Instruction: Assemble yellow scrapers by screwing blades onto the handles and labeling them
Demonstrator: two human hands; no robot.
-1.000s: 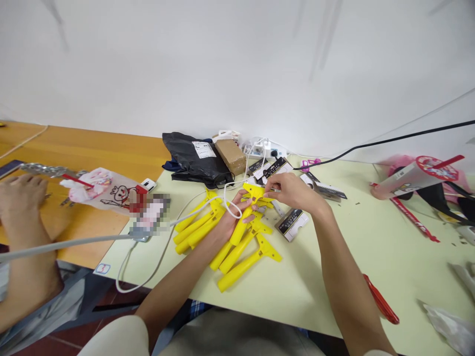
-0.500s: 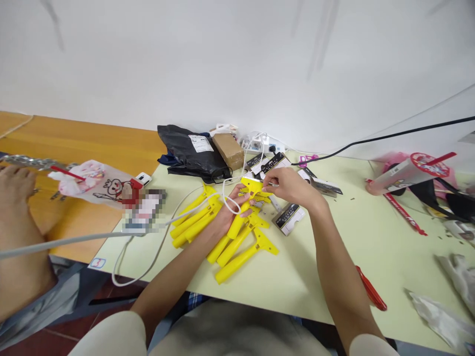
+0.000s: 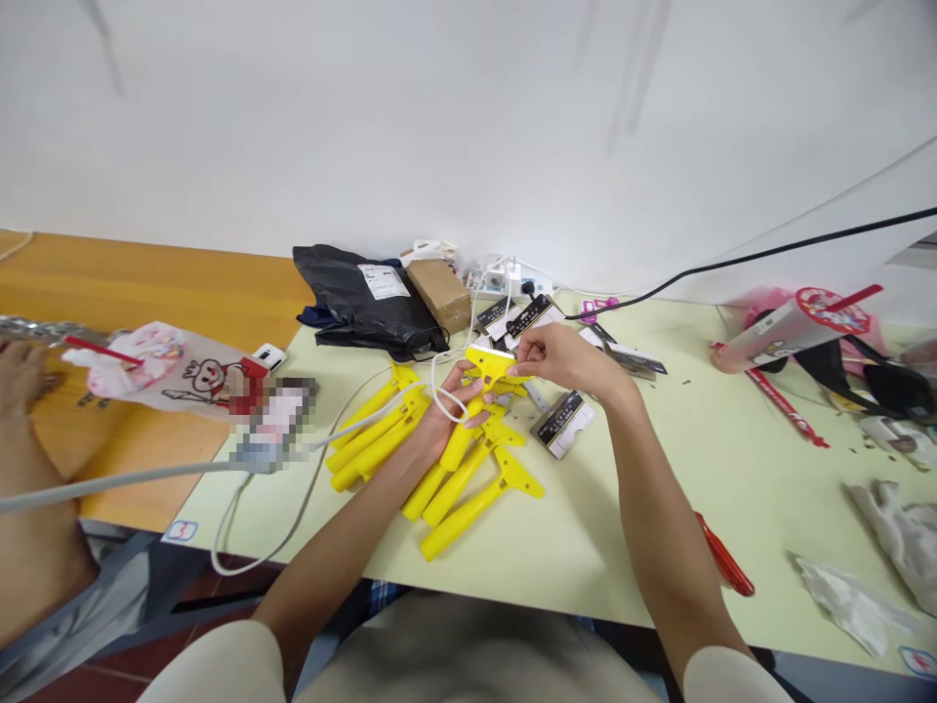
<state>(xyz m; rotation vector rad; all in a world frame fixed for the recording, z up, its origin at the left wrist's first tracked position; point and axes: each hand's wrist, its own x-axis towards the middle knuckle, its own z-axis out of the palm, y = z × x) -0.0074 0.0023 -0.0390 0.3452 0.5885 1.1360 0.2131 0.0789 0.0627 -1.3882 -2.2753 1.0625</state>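
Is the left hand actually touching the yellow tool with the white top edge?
Touching. The head view shows the left hand wrapped around the handle of the yellow tool, fingers lying against it.

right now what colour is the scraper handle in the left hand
The scraper handle is yellow, head view.

I count two drink cups, one cardboard box, one black parcel and at least six yellow scrapers.

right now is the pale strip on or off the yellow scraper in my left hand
On: the pale strip lies along the head edge of the yellow scraper in your left hand. Whether it's fastened, I cannot tell.
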